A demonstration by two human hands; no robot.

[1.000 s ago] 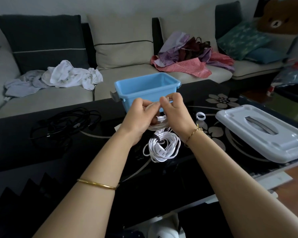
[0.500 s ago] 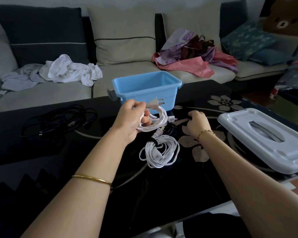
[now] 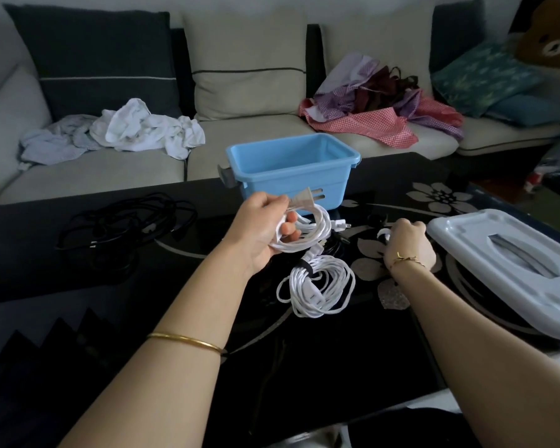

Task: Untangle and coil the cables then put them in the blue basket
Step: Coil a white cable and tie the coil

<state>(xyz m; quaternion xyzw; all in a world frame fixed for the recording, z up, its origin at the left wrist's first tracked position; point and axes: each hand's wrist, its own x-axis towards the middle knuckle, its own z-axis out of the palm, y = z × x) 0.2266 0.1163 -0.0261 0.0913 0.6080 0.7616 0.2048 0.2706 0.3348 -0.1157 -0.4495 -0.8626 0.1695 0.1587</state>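
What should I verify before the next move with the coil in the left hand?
1. Left hand grips the white cable coil: ok.
2. The coil's plug tucked in: not ok, it sticks up loose.
3. Right hand has hold of the small white piece: cannot tell, fingers hide it.
4. Blue basket has room: ok, nothing shows inside.
5. Second white coil bound: ok, a dark band wraps it.
6. Black cables coiled: not ok, a loose heap.
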